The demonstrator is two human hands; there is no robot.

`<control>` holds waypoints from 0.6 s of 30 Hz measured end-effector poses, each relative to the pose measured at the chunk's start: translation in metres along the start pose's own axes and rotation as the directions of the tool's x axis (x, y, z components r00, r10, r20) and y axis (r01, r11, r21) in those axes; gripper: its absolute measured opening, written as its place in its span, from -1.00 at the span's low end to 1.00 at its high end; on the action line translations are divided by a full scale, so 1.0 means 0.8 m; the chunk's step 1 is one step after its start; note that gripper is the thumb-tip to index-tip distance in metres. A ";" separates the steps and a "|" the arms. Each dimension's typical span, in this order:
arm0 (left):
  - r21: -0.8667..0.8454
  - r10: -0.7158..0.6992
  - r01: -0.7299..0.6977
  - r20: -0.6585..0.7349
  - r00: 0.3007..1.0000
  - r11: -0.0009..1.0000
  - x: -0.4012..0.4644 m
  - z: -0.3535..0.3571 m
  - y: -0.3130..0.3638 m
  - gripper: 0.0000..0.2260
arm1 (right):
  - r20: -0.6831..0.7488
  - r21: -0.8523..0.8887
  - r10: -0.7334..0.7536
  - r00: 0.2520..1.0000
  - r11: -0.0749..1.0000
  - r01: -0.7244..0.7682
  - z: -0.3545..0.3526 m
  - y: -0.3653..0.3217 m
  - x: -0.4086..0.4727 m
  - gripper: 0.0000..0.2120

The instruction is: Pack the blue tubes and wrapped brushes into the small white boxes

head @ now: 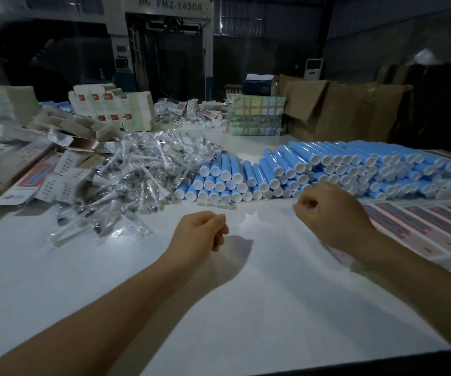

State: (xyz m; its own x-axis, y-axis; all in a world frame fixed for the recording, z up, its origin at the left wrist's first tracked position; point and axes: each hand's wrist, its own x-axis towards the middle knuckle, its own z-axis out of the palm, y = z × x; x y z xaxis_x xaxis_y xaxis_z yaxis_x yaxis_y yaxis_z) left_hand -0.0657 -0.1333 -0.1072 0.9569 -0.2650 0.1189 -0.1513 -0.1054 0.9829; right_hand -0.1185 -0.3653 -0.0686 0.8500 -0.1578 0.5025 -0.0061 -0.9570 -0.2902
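1. Both forearms reach out over the white table (246,308), nearest to me; neither hand has stock in it.
2. Left hand (201,230): fingers curled in loosely, nothing held that I can see. It hovers just short of a single wrapped brush (217,204) lying loose at the table's middle, probably the next pick.
3. Right hand (330,210): fingers curled too, apparently empty, though blur makes this uncertain. It sits just in front of the blue tubes (327,169).
4. Tubes are stacked in rows with white caps toward me, so one can be pulled out by its end.
5. Wrapped brushes (137,180) are dumped in a heap left of the tubes, on my left-hand side.
6. Small white boxes (64,142) lie jumbled at far left, beyond the brushes. None is in front of me, so packing hasn't started for this unit.
7. Flat printed sheets (435,226) lie under my right wrist; brown cartons (340,109) behind.
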 end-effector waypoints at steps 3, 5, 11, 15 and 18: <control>0.058 0.023 -0.024 0.020 1.000 0.998 -0.002 0.004 -0.002 -0.63 | 0.010 0.165 -0.105 0.994 0.981 0.102 0.023 -0.046 0.011 -0.63; 0.073 0.029 -0.029 0.011 1.000 0.997 0.000 0.004 -0.003 -0.58 | 0.053 0.180 -0.145 0.988 0.975 0.133 0.045 -0.073 0.018 -0.60; 0.066 0.049 -0.050 0.017 0.999 0.997 0.001 0.004 -0.004 -0.58 | 0.249 0.038 -0.173 0.953 0.985 0.169 0.113 -0.095 0.009 -0.79; 0.061 0.058 -0.059 0.024 0.998 0.996 0.001 0.003 -0.004 -0.65 | 0.226 0.020 -0.178 0.958 0.984 0.179 0.118 -0.092 0.008 -0.73; 0.030 0.053 -0.054 0.047 0.997 0.998 -0.005 0.002 0.003 -0.67 | 0.229 -0.044 -0.159 0.960 0.984 0.174 0.121 -0.087 0.005 -0.73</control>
State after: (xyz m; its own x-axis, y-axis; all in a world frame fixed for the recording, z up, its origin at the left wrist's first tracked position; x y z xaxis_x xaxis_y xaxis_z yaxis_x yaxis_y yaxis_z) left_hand -0.0703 -0.1344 -0.1058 0.9347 -0.3153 0.1640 -0.2107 -0.1199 0.9702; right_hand -0.0640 -0.2758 -0.1254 0.9379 0.0565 0.3422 0.1182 -0.9797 -0.1620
